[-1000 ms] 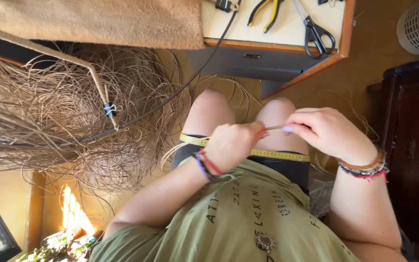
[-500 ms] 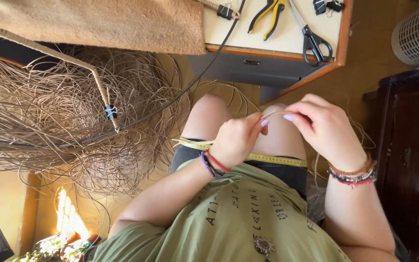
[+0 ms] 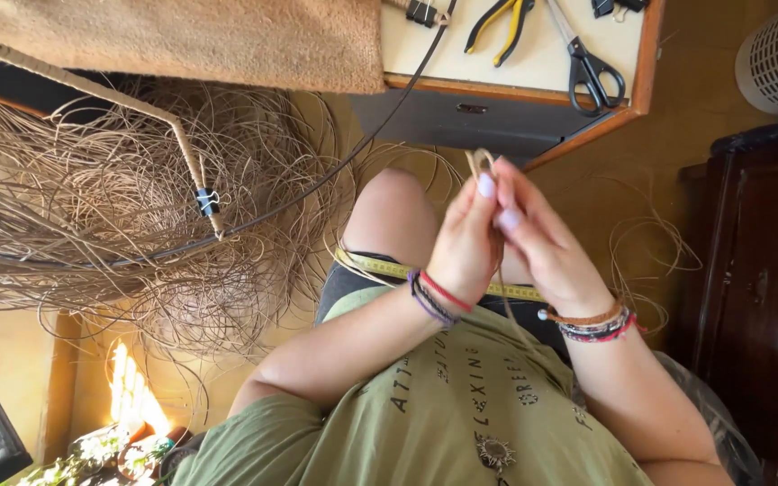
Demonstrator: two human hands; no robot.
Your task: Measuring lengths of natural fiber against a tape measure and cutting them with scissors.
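Closest to us, our two arms reach out over our green shirt point(image 3: 461, 423). A yellow measuring tape point(image 3: 380, 266) lies across our lap, just under our wrists.

Our left hand point(image 3: 463, 245) and our right hand point(image 3: 544, 247) are pressed close together above our knee. Both are closed, and the fingertips pinch one thin tan strand point(image 3: 480, 163). The strand curls into a little loop right above our fingers. Its long end slips down between our hands toward the shirt.

We think this is small, careful work on the loop. To do it well, we should hold the strand close to the loop, so it cannot slide or untwist. We should pinch softly, because a dry strand like this may crack if we bend it sharply. A slow, round bend looks safer than a hard fold. It helps to let the long end hang free, so it does not catch on our bracelets point(image 3: 598, 324).

Farther off on the left, a big messy pile of tan strands point(image 3: 92, 216) lies on the floor. A stick with a small black clip point(image 3: 207, 200) and a black cable point(image 3: 335, 171) cross over it. Farthest away, the table point(image 3: 641, 63) holds scissors point(image 3: 587, 58) and yellow pliers point(image 3: 502, 27), well apart from our hands.
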